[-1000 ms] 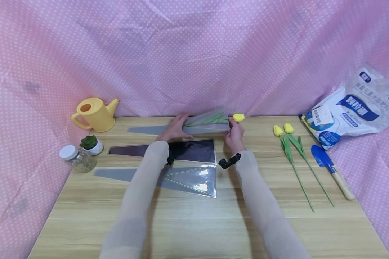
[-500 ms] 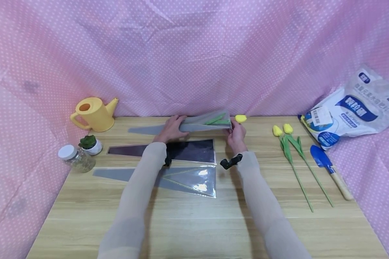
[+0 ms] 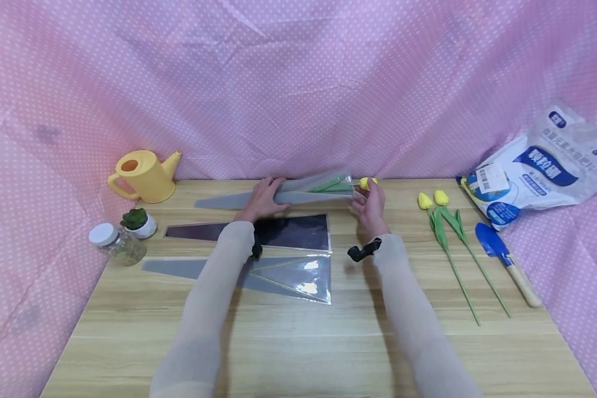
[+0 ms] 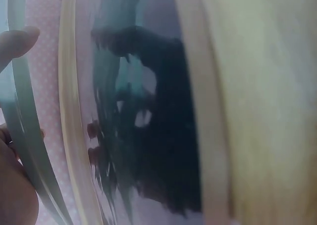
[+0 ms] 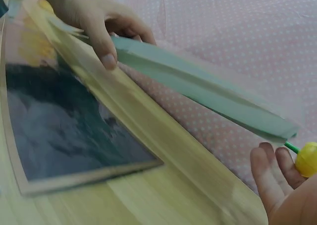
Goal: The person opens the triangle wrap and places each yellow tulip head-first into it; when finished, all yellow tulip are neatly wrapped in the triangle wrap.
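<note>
Head view, yellow tulip point(image 3: 365, 183), left hand point(image 3: 263, 200) gripping translucent sleeve point(image 3: 300, 197), right hand point(image 3: 372, 207), grip unclear

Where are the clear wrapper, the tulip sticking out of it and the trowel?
Wrapper point(image 3: 298, 197): head view, on its lower grey side.
Tulip point(image 5: 307, 160): right wrist view, on its yellow bloom.
Trowel point(image 3: 517, 274): head view, on its wooden handle.

head: above, forward-down | wrists: close-in, left nearest | all share wrapper point(image 3: 310, 197)
</note>
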A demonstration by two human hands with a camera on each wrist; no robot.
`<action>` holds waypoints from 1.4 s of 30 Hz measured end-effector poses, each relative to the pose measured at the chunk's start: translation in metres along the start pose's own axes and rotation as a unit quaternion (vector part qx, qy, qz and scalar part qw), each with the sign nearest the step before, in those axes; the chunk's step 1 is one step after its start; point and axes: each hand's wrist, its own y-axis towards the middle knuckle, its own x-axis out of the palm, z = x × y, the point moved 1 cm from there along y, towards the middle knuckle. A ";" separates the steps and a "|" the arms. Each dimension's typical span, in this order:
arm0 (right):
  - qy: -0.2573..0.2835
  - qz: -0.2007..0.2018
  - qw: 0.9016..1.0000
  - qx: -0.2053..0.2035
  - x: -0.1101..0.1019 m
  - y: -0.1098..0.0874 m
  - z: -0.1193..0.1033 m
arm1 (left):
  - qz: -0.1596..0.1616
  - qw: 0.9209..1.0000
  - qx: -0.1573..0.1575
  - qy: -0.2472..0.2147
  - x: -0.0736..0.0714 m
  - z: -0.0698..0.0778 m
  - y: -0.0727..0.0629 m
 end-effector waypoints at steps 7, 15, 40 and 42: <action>-0.047 -0.001 0.999 -0.017 -0.003 0.001 -0.001 | 0.005 1.000 0.002 0.006 0.001 0.001 0.000; -0.087 0.015 0.994 -0.064 -0.004 0.001 0.002 | 0.011 1.000 0.016 0.011 0.004 0.001 0.000; -0.162 0.019 0.981 -0.108 -0.002 0.000 0.007 | 0.018 1.000 0.003 -0.008 0.005 0.012 0.002; -0.176 0.013 0.980 -0.091 -0.003 -0.001 0.007 | 0.020 1.000 0.005 -0.005 0.006 0.011 0.002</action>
